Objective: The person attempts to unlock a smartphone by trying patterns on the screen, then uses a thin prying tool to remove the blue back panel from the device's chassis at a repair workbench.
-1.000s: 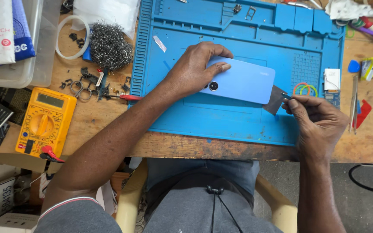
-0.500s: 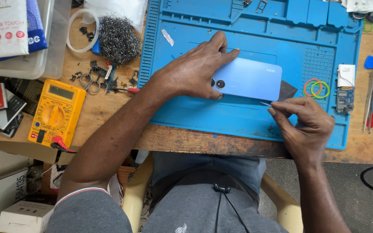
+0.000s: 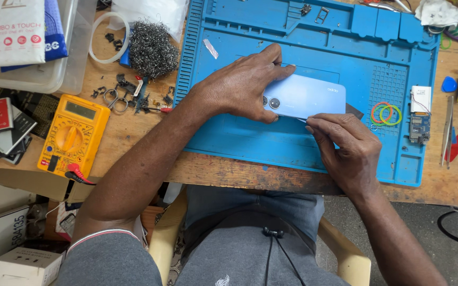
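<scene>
- The phone is light blue and lies back-up on the blue mat, roughly in the middle, with its two camera lenses at the left end.
- Left hand sits on the phone's left end, palm down. The fingers curl loosely over the top edge and the thumb sits by the lenses, so it's pressing the phone flat to the mat.
- Right hand is at the phone's lower edge, fingers pinched narrow right against it. There's a dark thin pick poking out at the phone's lower right corner, but you can't really tell if the fingers are gripping it or something thinner.
- Just right of the phone on the mat: a couple of coloured rubber bands.
- Past the mat's right side there's a small circuit board with a white part above it, then tweezers on the wooden bench.
- Left of the mat: a yellow multimeter with a red probe plug at its bottom corner, a wad of steel wool, a white ring and a scatter of small metal bits.
- Far left, a clear plastic box with packets in it, plus some cards stacked below it.
- The person sits on a pale chair, grey shirt, knees under the bench.
</scene>
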